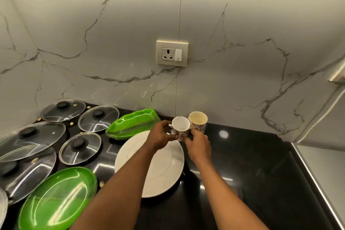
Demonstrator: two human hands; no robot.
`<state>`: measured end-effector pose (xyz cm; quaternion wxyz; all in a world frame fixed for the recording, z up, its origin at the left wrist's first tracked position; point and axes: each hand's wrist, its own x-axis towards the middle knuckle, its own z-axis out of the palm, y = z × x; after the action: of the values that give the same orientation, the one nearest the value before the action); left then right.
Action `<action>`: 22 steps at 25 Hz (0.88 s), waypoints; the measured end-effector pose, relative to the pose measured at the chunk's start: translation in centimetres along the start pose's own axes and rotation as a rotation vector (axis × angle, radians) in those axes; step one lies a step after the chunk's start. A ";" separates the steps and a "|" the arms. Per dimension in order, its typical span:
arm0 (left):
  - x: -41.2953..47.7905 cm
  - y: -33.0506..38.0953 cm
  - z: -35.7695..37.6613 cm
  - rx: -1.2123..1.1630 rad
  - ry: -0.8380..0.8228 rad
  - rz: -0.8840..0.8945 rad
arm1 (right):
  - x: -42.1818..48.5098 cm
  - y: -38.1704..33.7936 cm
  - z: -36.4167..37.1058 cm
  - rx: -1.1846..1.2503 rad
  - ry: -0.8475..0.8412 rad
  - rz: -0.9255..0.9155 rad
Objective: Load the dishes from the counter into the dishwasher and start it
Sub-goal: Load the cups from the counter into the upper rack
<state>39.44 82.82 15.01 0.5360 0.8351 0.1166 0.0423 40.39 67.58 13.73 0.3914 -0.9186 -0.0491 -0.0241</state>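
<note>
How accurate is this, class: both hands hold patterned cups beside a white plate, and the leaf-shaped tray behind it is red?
Wrong in one respect: the head view shows the leaf-shaped tray behind the white plate is green, not red. The rest stands.

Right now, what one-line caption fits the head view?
Left hand grips small cup, right hand tall cup, by white plate on black counter.

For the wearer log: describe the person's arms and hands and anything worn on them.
The left hand and right hand are bare, and so are the forearms. No sleeves, gloves, watch, rings or bracelets show.
</note>
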 end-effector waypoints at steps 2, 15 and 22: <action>-2.8 0.1 1.1 -0.042 0.020 -0.005 | -2.2 0.9 -1.5 0.005 -0.003 -0.019; -23.1 3.0 11.6 -0.028 0.065 -0.091 | -17.9 10.7 -12.1 -0.019 -0.076 -0.094; -35.8 2.0 16.7 0.015 0.137 -0.122 | -29.3 15.9 -15.2 0.089 -0.133 -0.108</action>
<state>8.32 58.66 11.72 0.5222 0.8255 0.2037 0.0656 12.93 43.59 10.45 0.4258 -0.8959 -0.1253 0.0179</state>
